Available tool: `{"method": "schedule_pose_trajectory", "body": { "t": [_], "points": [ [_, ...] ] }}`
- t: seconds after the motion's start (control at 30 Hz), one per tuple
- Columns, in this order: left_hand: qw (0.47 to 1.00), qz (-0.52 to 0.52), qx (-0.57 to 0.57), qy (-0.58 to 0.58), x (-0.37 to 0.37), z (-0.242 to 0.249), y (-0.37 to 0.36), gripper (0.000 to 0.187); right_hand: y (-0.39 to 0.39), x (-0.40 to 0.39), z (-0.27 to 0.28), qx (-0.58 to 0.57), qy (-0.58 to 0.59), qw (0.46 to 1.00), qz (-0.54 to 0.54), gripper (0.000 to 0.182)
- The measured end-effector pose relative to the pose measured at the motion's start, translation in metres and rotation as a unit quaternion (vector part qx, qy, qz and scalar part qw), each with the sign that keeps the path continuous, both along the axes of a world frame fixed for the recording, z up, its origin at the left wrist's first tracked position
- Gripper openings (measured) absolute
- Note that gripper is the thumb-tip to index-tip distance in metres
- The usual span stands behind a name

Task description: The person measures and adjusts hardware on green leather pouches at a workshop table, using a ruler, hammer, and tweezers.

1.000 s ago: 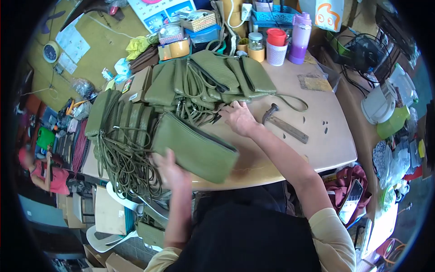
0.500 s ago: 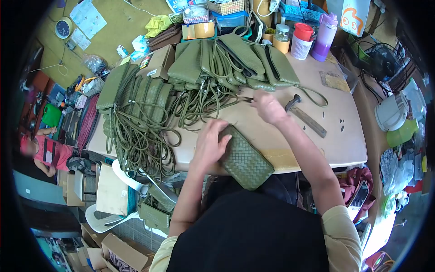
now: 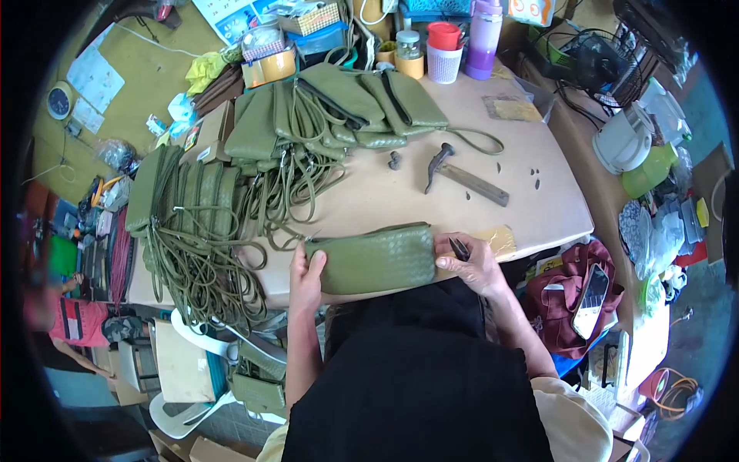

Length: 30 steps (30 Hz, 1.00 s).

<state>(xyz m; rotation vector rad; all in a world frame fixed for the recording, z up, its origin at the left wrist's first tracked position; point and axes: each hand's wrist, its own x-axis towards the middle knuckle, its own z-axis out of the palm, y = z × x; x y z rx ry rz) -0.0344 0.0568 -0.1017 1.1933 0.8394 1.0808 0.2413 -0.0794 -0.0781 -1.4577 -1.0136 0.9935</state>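
Observation:
A green woven-pattern pouch (image 3: 377,260) lies lengthwise at the front edge of the table, its zipper side facing away from me. My left hand (image 3: 305,276) grips its left end, thumb on top, where a thin cord comes off the corner. My right hand (image 3: 476,266) is closed around a small dark pointed tool (image 3: 459,248); its thumb and fingertips are right at the pouch's right end. Beyond the pouch lie a hammer (image 3: 473,185) with a wooden handle and a small dark metal piece (image 3: 394,160).
Many green pouches (image 3: 262,127) with looped straps (image 3: 204,269) are piled at the back and left. A purple bottle (image 3: 483,42) and a red-lidded cup (image 3: 443,58) stand behind. A maroon bag (image 3: 566,308) sits right of the table; a person in pink (image 3: 81,323) is far left.
The pouch has turned from slanted to lengthwise across me. My right hand has come back from the far pouches to its right end, dark tool in hand. The view has shifted right.

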Motion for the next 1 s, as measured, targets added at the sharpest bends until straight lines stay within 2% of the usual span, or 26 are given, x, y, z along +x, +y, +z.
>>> {"method": "schedule_pose_trajectory", "body": {
  "t": [0.07,0.2,0.23,0.27,0.3,0.33,0.4,0.43,0.47,0.57,0.67,0.73,0.83,0.87,0.97,1.0],
  "points": [
    [0.999,0.011,0.008,-0.047,-0.003,0.004,-0.009,0.033,0.006,-0.010,-0.002,0.017,0.099,0.994,-0.032,0.034],
    [0.996,0.041,0.072,-0.036,-0.018,0.013,-0.013,0.035,0.012,-0.023,0.018,0.060,0.117,0.991,-0.039,0.020],
    [0.963,0.053,0.160,0.211,-0.020,0.031,-0.014,0.031,0.014,-0.024,0.015,0.074,0.105,0.991,-0.048,0.018],
    [0.863,0.062,0.235,0.443,-0.021,0.051,-0.016,0.027,0.015,-0.025,0.013,0.088,0.092,0.990,-0.058,0.015],
    [0.769,0.067,0.310,0.555,-0.022,0.066,-0.018,0.021,0.019,-0.031,0.020,0.137,0.054,0.985,-0.088,0.018],
    [0.769,0.071,0.310,0.555,-0.020,0.076,-0.022,0.021,0.019,-0.035,0.025,0.138,0.054,0.985,-0.084,0.018],
    [0.820,0.188,0.285,0.461,-0.008,0.090,-0.029,0.013,0.023,-0.042,0.033,0.190,0.071,0.972,-0.117,0.026],
    [0.898,0.126,0.260,0.332,-0.001,0.080,-0.029,0.015,0.021,-0.044,0.045,0.152,0.045,0.980,-0.120,0.034],
    [0.900,0.088,0.346,0.250,0.026,0.106,-0.039,0.016,0.022,-0.047,0.048,0.155,0.047,0.980,-0.117,0.034],
    [0.914,0.009,0.343,0.218,0.066,0.121,-0.048,0.030,0.025,-0.052,0.056,0.192,0.031,0.976,-0.095,0.034],
    [0.913,-0.068,0.318,0.248,0.079,0.125,-0.035,0.028,0.023,-0.057,0.061,0.203,0.038,0.974,-0.093,0.035],
    [0.926,-0.086,0.290,0.227,0.081,0.130,-0.031,0.025,0.022,-0.058,0.063,0.199,0.018,0.975,-0.096,0.034],
    [0.939,-0.109,0.256,0.201,0.081,0.139,-0.030,0.019,0.026,-0.057,0.054,0.304,-0.091,0.945,-0.086,0.026],
    [0.942,-0.115,0.250,0.193,0.080,0.141,-0.030,0.015,0.027,-0.057,0.055,0.305,-0.089,0.945,-0.084,0.026],
    [0.950,-0.110,0.252,0.146,0.076,0.139,-0.029,0.008,0.039,-0.052,0.056,0.422,-0.291,0.854,-0.091,0.024],
    [0.950,-0.109,0.252,0.148,0.074,0.139,-0.029,0.008,0.042,-0.049,0.054,0.422,-0.288,0.855,-0.089,0.024]
  ]
}}
